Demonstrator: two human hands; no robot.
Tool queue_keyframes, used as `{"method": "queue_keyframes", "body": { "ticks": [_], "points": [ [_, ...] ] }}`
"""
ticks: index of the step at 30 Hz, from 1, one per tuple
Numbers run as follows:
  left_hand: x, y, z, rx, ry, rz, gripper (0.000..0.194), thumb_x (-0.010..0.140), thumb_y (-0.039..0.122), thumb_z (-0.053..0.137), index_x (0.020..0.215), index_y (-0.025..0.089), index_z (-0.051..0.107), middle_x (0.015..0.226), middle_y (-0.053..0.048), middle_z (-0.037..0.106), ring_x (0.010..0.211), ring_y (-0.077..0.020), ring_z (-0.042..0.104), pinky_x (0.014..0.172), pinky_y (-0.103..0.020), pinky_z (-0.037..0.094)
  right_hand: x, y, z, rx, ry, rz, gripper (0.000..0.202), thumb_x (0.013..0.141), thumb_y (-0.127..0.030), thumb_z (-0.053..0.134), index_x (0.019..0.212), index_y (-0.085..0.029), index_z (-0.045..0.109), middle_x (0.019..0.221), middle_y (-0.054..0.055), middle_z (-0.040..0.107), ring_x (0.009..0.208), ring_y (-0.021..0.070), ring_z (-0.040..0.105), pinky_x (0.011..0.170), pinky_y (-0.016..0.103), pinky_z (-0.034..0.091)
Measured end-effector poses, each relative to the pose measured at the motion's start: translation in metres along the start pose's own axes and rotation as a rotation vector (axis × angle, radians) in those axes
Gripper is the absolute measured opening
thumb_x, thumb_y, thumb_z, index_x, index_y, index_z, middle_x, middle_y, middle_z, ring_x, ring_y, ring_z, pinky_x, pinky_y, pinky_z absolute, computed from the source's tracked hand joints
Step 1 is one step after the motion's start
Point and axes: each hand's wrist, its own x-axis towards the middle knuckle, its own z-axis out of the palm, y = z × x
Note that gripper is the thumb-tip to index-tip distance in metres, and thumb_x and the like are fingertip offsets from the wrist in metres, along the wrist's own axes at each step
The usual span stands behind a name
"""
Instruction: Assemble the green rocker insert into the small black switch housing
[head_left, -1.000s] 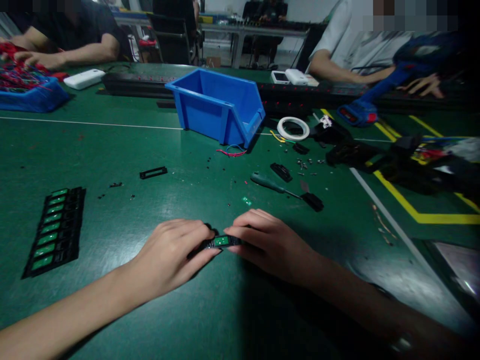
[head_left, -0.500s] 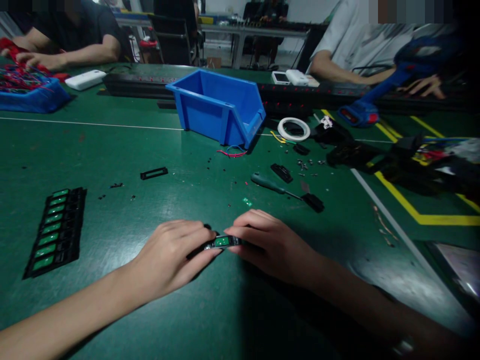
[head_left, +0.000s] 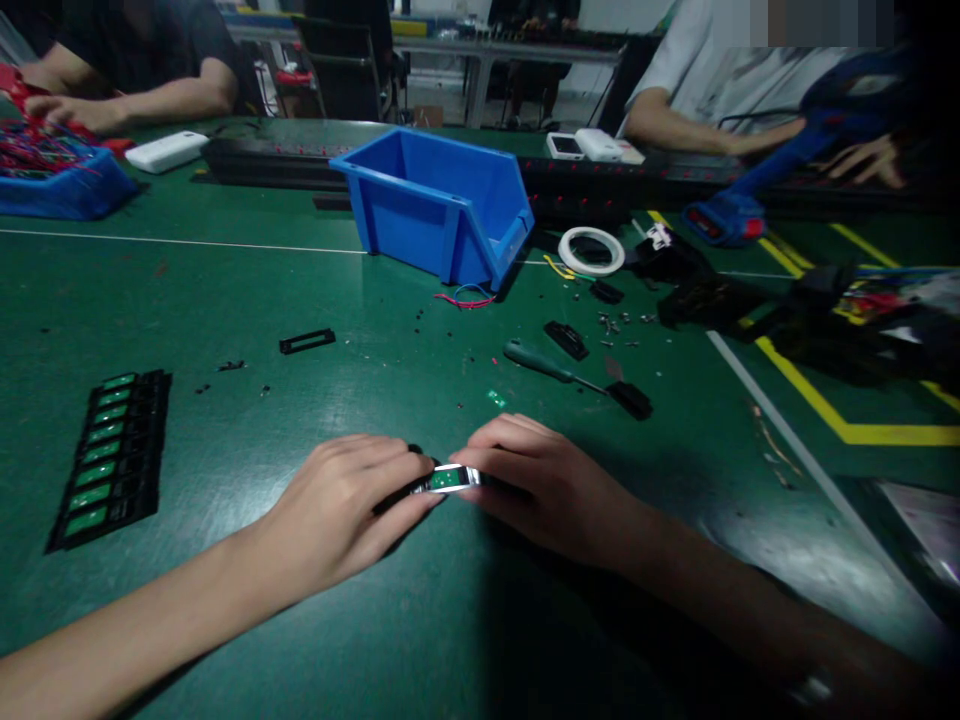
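Note:
A small black part with a green circuit board (head_left: 444, 479) lies low over the green table (head_left: 247, 300), gripped from both ends. My left hand (head_left: 349, 510) pinches its left end and my right hand (head_left: 536, 478) pinches its right end. Most of the part is hidden by my fingers. A row of several matching black parts with green boards (head_left: 105, 455) lies on the table at the left. A green-handled screwdriver (head_left: 551, 370) rests just beyond my right hand.
An empty blue bin (head_left: 439, 205) stands at the centre back, with a white tape roll (head_left: 591, 250), small black pieces (head_left: 566, 340) and screws to its right. A black frame piece (head_left: 306, 341) lies left of centre. Other people's arms rest along the far edge.
My hands and the held part stayed in place. The view shifted slightly, so the things on the table sit a little higher in the picture.

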Motion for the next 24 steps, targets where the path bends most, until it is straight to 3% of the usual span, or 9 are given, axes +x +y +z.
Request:
{"method": "queue_keyframes", "body": {
  "ticks": [10, 17, 24],
  "points": [
    [0.0002, -0.0021, 0.0042, 0.110, -0.009, -0.001, 0.021, 0.102, 0.036, 0.052, 0.108, 0.018, 0.062, 0.085, -0.004, 0.065, 0.077, -0.0205, 0.060, 0.069, -0.035, 0.044, 0.0004, 0.0008, 0.0009, -0.047, -0.022, 0.014, 0.018, 0.101, -0.027, 0.058, 0.117, -0.019, 0.063, 0.107, 0.008, 0.062, 0.096, 0.0228, 0.055, 0.085, 0.038, 0.042],
    [-0.0031, -0.0024, 0.0028, 0.108, 0.050, 0.046, 0.031, 0.100, 0.034, 0.055, 0.129, 0.021, 0.057, 0.095, -0.004, 0.066, 0.080, -0.0182, 0.061, 0.070, -0.032, 0.045, 0.0008, 0.0006, 0.0001, -0.039, -0.018, 0.024, 0.016, 0.101, -0.027, 0.060, 0.114, -0.019, 0.064, 0.107, 0.008, 0.063, 0.096, 0.0228, 0.056, 0.086, 0.038, 0.043],
    [-0.0059, -0.0045, 0.0028, 0.195, 0.017, 0.150, 0.034, 0.103, 0.024, 0.049, 0.137, 0.024, 0.054, 0.081, -0.001, 0.056, 0.068, -0.0161, 0.051, 0.061, -0.030, 0.037, 0.0007, 0.0004, -0.0010, -0.023, -0.017, 0.026, 0.015, 0.100, -0.025, 0.061, 0.113, -0.019, 0.064, 0.105, 0.008, 0.063, 0.095, 0.0224, 0.056, 0.085, 0.037, 0.043]
  ]
}}
